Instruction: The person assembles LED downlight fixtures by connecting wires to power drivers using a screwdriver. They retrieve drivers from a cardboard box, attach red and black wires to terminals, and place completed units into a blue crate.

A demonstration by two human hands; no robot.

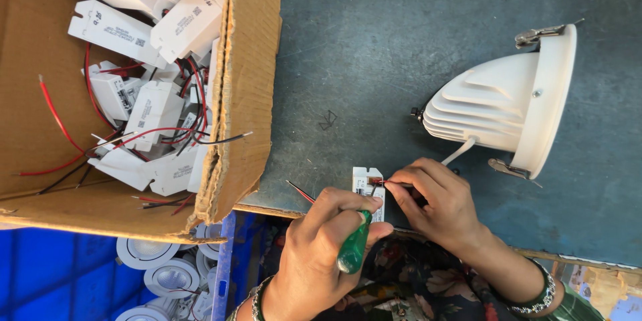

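At the near edge of the grey worktop (374,60), the small white driver box (367,184) sits between the two hands. The left hand (321,241) grips one green-handled screwdriver (353,247), its shaft running up toward the box. The right hand (438,204), touching the box, pinches a red wire (378,181) at its end. One white downlight (511,103) lies just beyond. The cardboard box (247,93) at the left edge holds more drivers, too heaped to count.

Left hand (328,241) fisted, thumb up, right hand (435,200) pinching, fingertips close together
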